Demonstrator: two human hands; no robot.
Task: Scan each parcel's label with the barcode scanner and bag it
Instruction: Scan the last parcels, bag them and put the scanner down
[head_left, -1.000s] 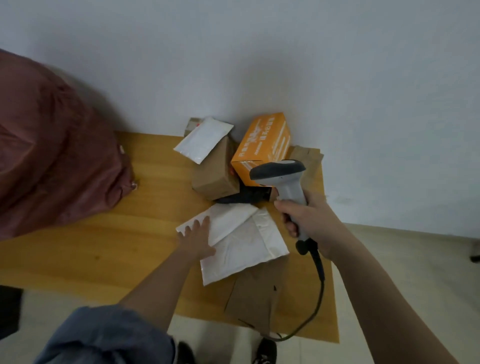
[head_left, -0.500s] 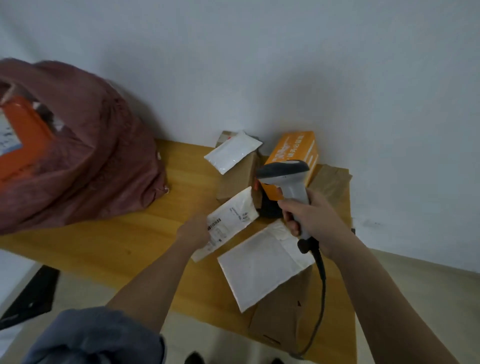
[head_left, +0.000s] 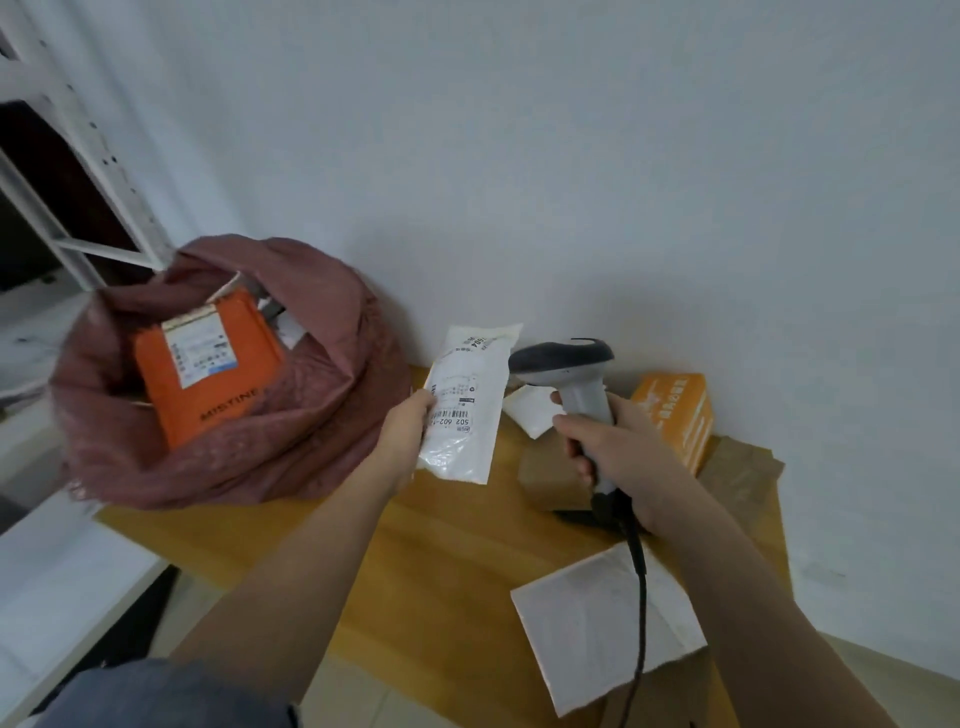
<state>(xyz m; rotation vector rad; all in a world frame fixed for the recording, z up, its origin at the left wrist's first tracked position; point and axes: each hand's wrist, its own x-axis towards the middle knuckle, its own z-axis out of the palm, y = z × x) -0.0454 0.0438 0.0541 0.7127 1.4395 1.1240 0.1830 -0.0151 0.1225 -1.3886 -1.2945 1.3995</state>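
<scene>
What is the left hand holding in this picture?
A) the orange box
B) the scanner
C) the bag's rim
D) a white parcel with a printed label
D: the left hand grips a white parcel with its label showing, while the right hand holds the scanner.

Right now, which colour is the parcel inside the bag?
Orange parcel, with a white label, in the head view.

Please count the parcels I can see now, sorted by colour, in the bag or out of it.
White parcels: 3
Orange parcels: 2
Brown cardboard box: 1
Total: 6
</scene>
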